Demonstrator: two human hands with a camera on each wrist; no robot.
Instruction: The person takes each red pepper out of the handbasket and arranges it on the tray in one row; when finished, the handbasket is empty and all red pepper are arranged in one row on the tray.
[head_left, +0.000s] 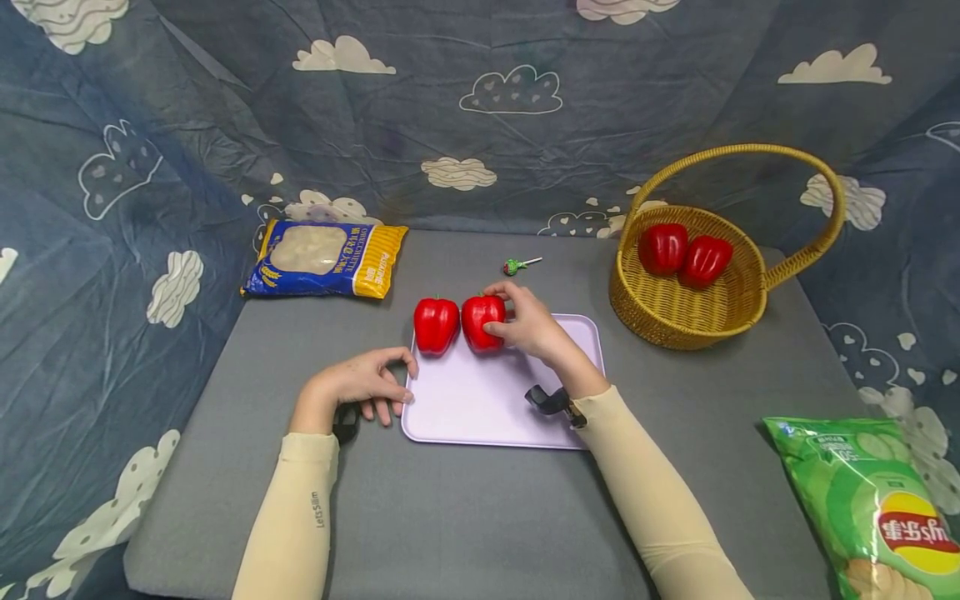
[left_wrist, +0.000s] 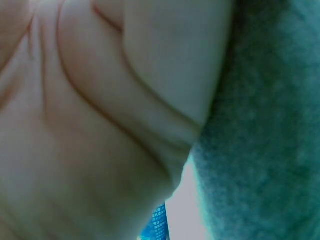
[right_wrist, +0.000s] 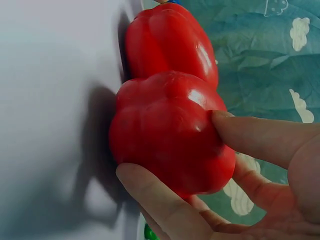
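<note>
My right hand (head_left: 531,323) holds a red bell pepper (head_left: 480,321) between thumb and fingers, over the back edge of a pale purple tray (head_left: 480,404). A second red bell pepper (head_left: 436,327) stands just left of it, on the tray's back left part. In the right wrist view the gripped pepper (right_wrist: 170,137) is close up, with the other pepper (right_wrist: 167,42) right behind it. My left hand (head_left: 363,382) lies at the tray's left edge, fingers loosely bent and holding nothing. Its palm (left_wrist: 75,150) fills much of the left wrist view.
A wicker basket (head_left: 652,321) with a tall handle holds two red bell peppers (head_left: 684,254) at the back right. A green lollipop (head_left: 513,267) lies behind the tray. A blue and yellow pasta bag (head_left: 326,258) is at the back left, a green chip bag (head_left: 870,500) at the front right.
</note>
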